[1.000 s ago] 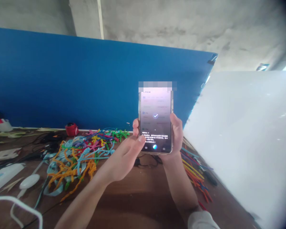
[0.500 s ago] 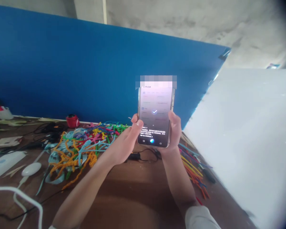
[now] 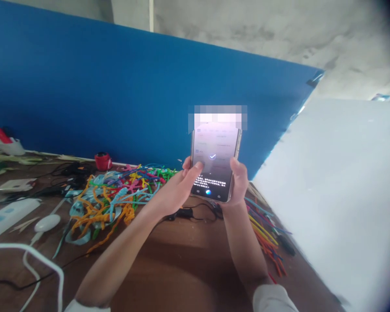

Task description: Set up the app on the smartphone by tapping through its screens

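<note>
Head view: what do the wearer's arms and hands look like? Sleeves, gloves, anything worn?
Both hands are bare: no gloves, and no rings or watch that can be made out on the left hand or the right hand. The forearms are uncovered. A light grey sleeve cuff shows at the right elbow, and a whitish sleeve edge at the left, both cut by the frame's bottom.

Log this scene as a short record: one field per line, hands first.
left hand: on the phone's left edge, thumb on the screen
right hand: grips the phone from the right and below
phone: upright above the table, screen lit, check mark showing
pipe cleaners: tangled pile left of the hands
table: brown wood
behind: blue board
</note>
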Demonstrator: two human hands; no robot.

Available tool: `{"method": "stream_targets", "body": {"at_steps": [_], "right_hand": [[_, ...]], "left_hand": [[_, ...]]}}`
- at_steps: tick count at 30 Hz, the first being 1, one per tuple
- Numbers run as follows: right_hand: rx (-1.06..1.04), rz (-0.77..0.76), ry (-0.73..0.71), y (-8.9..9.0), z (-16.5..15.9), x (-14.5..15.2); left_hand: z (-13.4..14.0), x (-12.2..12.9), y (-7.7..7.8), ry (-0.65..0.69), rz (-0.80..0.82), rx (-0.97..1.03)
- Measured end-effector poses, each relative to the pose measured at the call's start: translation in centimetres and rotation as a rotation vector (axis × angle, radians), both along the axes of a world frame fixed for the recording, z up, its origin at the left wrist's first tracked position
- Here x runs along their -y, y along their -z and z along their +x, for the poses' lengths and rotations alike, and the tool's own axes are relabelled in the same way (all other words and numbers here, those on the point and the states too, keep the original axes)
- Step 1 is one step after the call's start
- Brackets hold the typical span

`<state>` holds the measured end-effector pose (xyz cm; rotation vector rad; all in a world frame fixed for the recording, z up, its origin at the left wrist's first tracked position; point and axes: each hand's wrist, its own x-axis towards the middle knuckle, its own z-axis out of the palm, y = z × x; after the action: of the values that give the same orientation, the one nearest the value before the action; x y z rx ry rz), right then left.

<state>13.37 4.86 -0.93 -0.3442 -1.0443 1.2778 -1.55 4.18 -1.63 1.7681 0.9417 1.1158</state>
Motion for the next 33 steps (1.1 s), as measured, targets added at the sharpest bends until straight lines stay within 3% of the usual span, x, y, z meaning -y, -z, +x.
{"method": "stream_targets", "body": {"at_steps": [9,14,18,21,24,30,33], "right_hand": [[0.041,-0.042,0.035,0.6,0.8,0.0],[0.079,-0.096,0.010,-0.4,1.1,0.2],[0.133,-0.079,-0.056,-0.9,0.9,0.2],[0.128,-0.053,-0.023,-0.9,0.9,0.2],[0.139,-0.055,-0.067,-0.7,1.1,0.2],[0.115,-0.037,-0.055,-0.5,1.1,0.2],[0.130,-0.044,-0.028,-0.5,1.0,0.2]], "left_hand": [[-0.1,-0.6,1.1,0.018,-0.113,-0.019],[-0.4,0.6,0.2,0.017,-0.177,-0.172],[-0.4,1.0,-0.7,0.040,-0.142,-0.136],[-0.7,1.1,-1.3,0.173,-0.083,-0.076],[-1.0,0.9,-1.6,0.333,-0.133,-0.138],[-0.6,0.6,-0.7,0.270,-0.134,0.028],[-0.6,0.3,-0.2,0.209,-0.101,-0.001]]}}
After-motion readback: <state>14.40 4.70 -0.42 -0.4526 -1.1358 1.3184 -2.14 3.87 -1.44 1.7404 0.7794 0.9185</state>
